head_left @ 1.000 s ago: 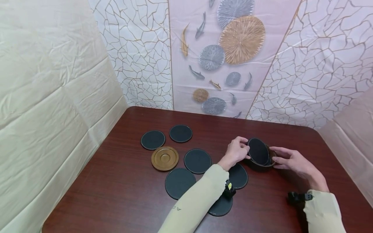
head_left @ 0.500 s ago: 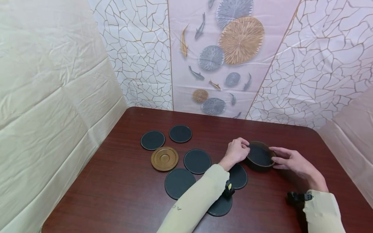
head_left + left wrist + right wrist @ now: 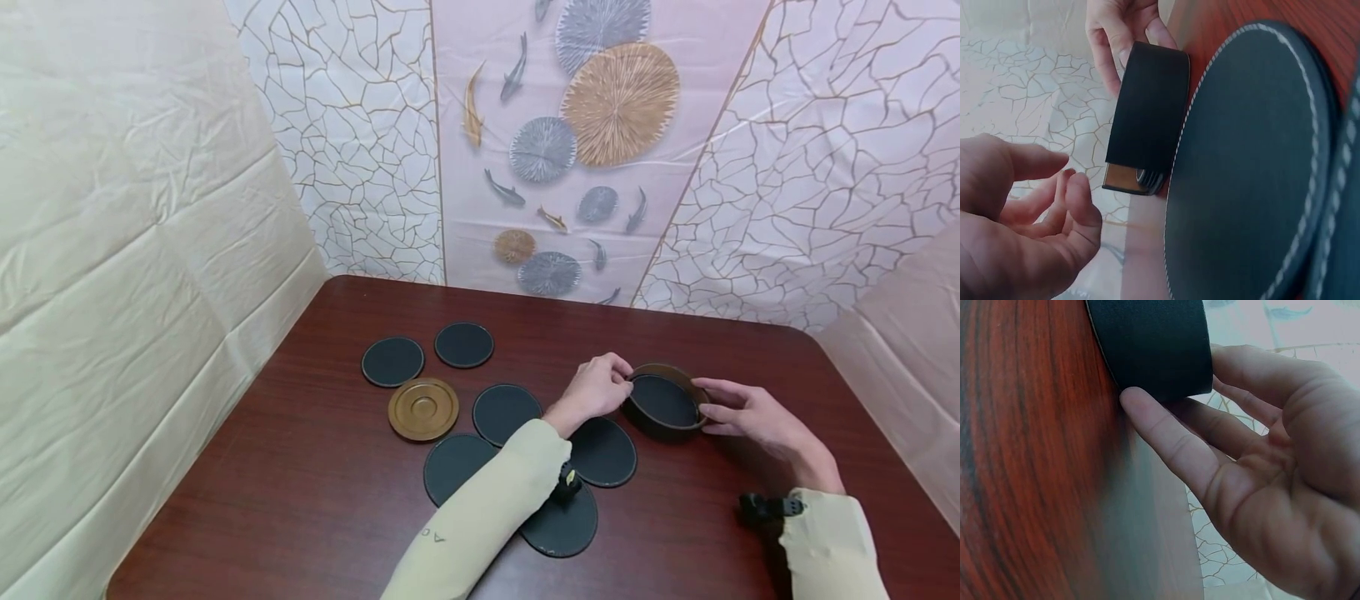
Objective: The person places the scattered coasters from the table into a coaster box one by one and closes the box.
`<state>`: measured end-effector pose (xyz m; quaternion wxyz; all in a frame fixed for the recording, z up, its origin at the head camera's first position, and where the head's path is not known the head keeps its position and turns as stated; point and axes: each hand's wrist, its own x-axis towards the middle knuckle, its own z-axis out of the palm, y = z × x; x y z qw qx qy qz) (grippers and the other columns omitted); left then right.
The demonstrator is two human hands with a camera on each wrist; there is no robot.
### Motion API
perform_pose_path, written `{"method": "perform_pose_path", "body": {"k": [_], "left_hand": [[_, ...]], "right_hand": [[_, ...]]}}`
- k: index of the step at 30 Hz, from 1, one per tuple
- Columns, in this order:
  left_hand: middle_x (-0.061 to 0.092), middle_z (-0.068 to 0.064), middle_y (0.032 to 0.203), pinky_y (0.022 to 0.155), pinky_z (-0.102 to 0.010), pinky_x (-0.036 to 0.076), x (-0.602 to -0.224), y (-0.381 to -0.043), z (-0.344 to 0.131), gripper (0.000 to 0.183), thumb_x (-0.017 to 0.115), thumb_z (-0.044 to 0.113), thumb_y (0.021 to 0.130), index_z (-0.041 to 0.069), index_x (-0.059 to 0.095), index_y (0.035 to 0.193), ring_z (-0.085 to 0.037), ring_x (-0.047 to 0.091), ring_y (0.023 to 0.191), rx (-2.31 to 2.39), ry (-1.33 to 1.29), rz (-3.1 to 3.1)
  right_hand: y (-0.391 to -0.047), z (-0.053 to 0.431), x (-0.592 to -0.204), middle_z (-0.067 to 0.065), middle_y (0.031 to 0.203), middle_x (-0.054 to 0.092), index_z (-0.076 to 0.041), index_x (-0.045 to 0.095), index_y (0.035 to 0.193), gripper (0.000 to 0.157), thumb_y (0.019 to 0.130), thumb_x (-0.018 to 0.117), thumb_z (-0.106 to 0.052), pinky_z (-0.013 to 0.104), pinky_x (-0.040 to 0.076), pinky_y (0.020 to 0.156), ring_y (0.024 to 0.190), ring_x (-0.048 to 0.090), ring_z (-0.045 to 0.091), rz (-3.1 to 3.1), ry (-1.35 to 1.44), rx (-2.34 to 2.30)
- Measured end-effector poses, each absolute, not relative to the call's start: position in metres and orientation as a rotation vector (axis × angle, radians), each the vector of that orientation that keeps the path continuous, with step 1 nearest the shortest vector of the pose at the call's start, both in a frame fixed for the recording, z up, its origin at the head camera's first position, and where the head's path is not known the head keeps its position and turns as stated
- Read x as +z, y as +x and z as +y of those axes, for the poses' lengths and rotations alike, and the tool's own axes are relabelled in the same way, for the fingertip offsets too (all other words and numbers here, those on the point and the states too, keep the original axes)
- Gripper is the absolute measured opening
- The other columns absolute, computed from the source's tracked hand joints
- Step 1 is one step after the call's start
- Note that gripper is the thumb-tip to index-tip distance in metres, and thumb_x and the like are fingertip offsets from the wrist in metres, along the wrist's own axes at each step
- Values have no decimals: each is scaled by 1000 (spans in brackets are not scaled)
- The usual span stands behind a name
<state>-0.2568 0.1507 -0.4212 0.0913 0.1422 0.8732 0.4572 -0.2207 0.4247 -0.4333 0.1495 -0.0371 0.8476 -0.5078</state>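
Note:
My right hand holds the round dark coaster holder by its right side. In the right wrist view its fingers lie along the black wall. A black coaster lies inside the holder, below its brown inner wall. Stacked coaster edges show through a gap in the holder's side. My left hand is just left of the rim, fingers loosely bent, with nothing between them in the left wrist view. Beneath the left forearm are black stitched coasters.
More black coasters lie spread over the left half of the dark red table. Among them sits a brown ringed round lid-like disc. Patterned cloth hangs behind the table and plain cloth at its left.
The coaster that stood tilted in my left hand has dropped flat into the holder. My left hand has let go and drawn a little left. My right hand stays on the holder.

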Motion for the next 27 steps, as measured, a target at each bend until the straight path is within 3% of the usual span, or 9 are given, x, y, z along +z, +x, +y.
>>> {"method": "perform_pose_path", "body": {"k": [8, 17, 27], "left_hand": [[67, 7, 89, 69, -20, 48, -424, -255, 139, 18, 69, 27, 92, 19, 66, 108, -3, 58, 74, 1129, 620, 2638], [66, 7, 99, 77, -21, 48, -424, -257, 127, 28, 70, 34, 91, 22, 61, 115, -4, 59, 86, 850, 736, 2658], [57, 4, 123, 88, -24, 47, -421, -253, 109, 41, 68, 39, 92, 25, 55, 128, -9, 52, 107, 517, 895, 2651]], "right_hand": [[-220, 425, -434, 37, 149, 31, 5, 28, 150, 71, 95, 66, -20, 40, 58, 83, 98, 69, 15, 2411, -120, -1498], [-221, 426, -435, 36, 150, 31, 4, 29, 151, 71, 95, 65, -20, 40, 58, 84, 100, 69, 16, 2407, -116, -1507], [-221, 425, -435, 37, 149, 30, 5, 28, 150, 71, 95, 66, -20, 40, 58, 84, 99, 69, 16, 2406, -111, -1511]]}}
